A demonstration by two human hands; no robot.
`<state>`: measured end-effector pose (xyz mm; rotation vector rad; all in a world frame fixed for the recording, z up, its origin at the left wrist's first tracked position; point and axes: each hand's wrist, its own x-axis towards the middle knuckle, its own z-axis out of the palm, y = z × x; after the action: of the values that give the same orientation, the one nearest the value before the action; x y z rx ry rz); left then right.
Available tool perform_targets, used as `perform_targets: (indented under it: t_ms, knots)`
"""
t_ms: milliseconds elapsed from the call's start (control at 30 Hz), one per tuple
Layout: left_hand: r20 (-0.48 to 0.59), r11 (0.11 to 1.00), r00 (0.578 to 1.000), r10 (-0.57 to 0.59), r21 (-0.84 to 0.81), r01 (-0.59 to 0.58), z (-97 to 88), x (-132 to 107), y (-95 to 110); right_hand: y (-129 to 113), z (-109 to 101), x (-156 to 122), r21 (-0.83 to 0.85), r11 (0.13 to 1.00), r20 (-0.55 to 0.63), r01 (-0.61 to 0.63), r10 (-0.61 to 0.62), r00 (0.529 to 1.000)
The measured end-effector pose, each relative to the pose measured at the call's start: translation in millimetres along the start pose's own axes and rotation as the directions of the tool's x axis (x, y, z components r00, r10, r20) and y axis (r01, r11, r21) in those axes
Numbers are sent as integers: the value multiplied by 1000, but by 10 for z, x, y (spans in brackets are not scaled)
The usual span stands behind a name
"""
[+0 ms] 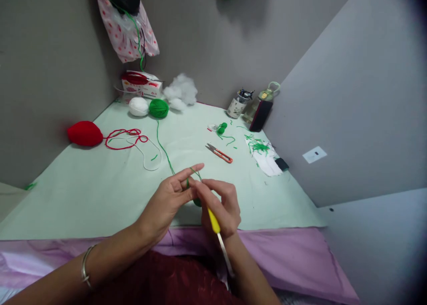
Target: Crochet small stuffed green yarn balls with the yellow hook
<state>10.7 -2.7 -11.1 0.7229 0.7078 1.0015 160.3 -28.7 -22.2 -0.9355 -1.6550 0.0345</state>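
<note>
My left hand [171, 197] pinches a small green crocheted piece [196, 201], with the index finger stretched out and green yarn [164, 150] looped over it. My right hand [224, 207] is closed on a crochet hook with a yellow grip [214, 220] and a metal shaft; its tip is at the green piece. The green strand runs back across the pale green table cover [83, 193] to a green yarn ball [159, 108].
A red yarn ball [84, 133] with loose red strand lies at left. A white yarn ball [138, 106], white stuffing [182, 91] and a box [142, 87] sit at the back. Orange-handled snips [219, 153], green yarn scraps on paper [262, 153], a jar [237, 104] and bottle [263, 104] are at right.
</note>
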Motion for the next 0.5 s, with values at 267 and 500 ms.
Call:
perform_targets:
  t_ms: [267,500]
  knots:
    - [14,1000,1000,17,22,-17,-24,11,66,23,-59,99,471,795,67,-383,401,914]
    - [-32,999,999,44,30,-43,-9,15,16,6,2,50,158,973,82,-170,159,984]
